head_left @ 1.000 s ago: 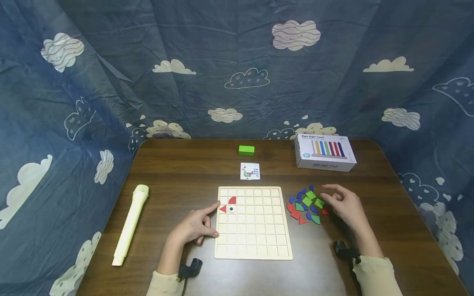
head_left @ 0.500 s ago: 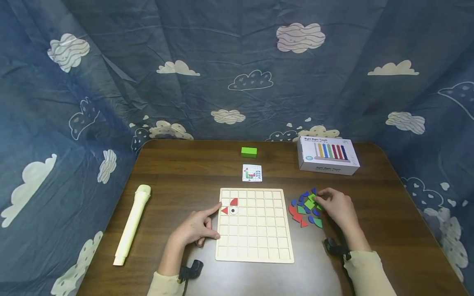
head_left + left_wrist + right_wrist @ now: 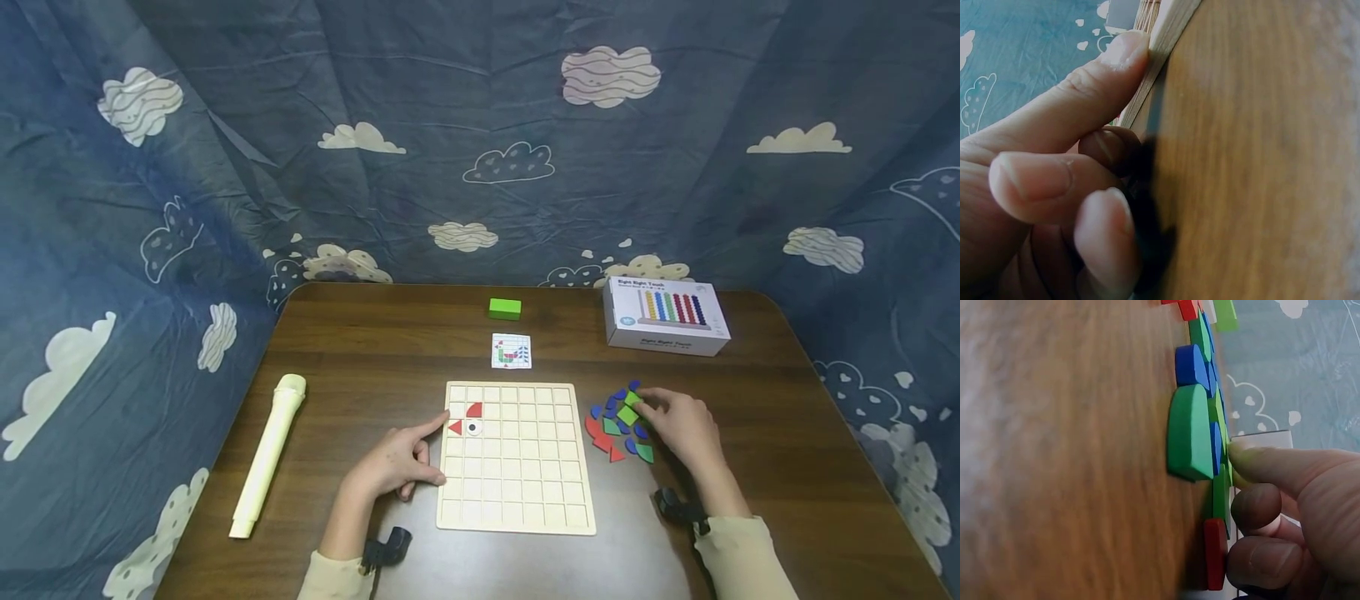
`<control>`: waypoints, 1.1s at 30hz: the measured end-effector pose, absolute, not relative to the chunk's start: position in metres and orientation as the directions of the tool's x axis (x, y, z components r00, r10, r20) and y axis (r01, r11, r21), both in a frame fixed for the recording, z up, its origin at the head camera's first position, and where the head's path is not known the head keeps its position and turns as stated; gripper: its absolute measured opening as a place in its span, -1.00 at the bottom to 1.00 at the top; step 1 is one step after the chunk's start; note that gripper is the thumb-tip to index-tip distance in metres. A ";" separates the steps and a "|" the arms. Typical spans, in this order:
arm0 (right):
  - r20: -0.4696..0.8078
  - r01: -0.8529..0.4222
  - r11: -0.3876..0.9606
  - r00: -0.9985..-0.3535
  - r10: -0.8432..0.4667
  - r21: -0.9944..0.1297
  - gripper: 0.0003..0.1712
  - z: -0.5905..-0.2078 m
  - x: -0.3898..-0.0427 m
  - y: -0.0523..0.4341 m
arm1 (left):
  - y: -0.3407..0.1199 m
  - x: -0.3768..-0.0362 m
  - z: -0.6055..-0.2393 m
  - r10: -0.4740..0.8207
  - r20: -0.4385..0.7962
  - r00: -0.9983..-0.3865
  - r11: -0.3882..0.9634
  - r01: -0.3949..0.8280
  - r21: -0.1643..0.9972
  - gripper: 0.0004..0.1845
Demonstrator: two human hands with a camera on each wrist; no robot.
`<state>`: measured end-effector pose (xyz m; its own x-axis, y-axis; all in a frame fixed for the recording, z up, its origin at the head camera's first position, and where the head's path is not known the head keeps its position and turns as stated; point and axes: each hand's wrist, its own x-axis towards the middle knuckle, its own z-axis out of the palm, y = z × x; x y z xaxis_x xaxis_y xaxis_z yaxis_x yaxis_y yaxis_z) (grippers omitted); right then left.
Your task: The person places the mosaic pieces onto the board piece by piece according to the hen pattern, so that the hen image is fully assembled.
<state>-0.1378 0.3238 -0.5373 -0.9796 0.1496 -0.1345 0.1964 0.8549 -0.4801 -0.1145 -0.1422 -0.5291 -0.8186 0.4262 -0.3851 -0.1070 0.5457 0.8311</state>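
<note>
A pale wooden grid board lies mid-table. In its upper left cells sit a red quarter-round, a red triangle and a white tile with a black dot. My left hand touches the board's left edge with spread index finger and thumb, its other fingers bent. At the board's right, my right hand pinches a light green square at the pile's edge. Around it lie blue half-rounds, another green square, red pieces and a darker green quarter-round.
A pattern card and a green block stand beyond the board. At the back right is a white box picturing coloured beads. A cream tube lies on the left. Blue cloud-print cloth hangs behind the table.
My right hand has moved left and down into the pile, its thumb and index finger coming to a light green square. The left hand stays at the board's edge. The view shifted slightly.
</note>
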 end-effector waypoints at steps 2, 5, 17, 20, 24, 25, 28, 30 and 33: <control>-0.131 0.196 0.853 -0.980 0.151 -0.484 -0.44 -0.538 -0.137 0.325 | -0.142 -0.115 -0.529 0.425 -0.389 -0.817 0.547 -0.110 0.830 0.07; -0.127 0.201 0.850 -0.979 0.158 -0.487 -0.44 -0.538 -0.135 0.327 | -0.142 -0.115 -0.530 0.424 -0.389 -0.818 0.547 -0.111 0.830 0.06; -0.022 0.173 0.851 -0.982 0.187 -0.496 -0.51 -0.524 -0.131 0.320 | -0.142 -0.115 -0.530 0.428 -0.380 -0.820 0.540 -0.106 0.835 0.07; -0.006 0.159 0.824 -0.983 0.185 -0.544 -0.47 -0.512 -0.128 0.309 | -0.141 -0.115 -0.529 0.427 -0.382 -0.820 0.541 -0.106 0.834 0.07; 0.024 0.113 0.780 -0.987 0.162 -0.616 -0.48 -0.495 -0.124 0.290 | -0.141 -0.115 -0.528 0.429 -0.382 -0.819 0.540 -0.107 0.835 0.07; 0.041 0.091 0.776 -0.988 0.149 -0.625 -0.52 -0.492 -0.123 0.285 | -0.142 -0.115 -0.528 0.429 -0.382 -0.818 0.539 -0.108 0.835 0.07; 0.095 0.018 0.769 -0.990 0.103 -0.639 -0.61 -0.484 -0.120 0.270 | -0.142 -0.115 -0.528 0.433 -0.381 -0.817 0.540 -0.103 0.835 0.07; 0.123 -0.024 0.759 -0.990 0.075 -0.651 -0.66 -0.479 -0.118 0.261 | -0.142 -0.115 -0.528 0.434 -0.379 -0.817 0.541 -0.100 0.835 0.08; 0.153 -0.076 0.735 -0.987 0.038 -0.673 -0.68 -0.473 -0.115 0.245 | -0.142 -0.115 -0.528 0.433 -0.379 -0.818 0.541 -0.100 0.835 0.07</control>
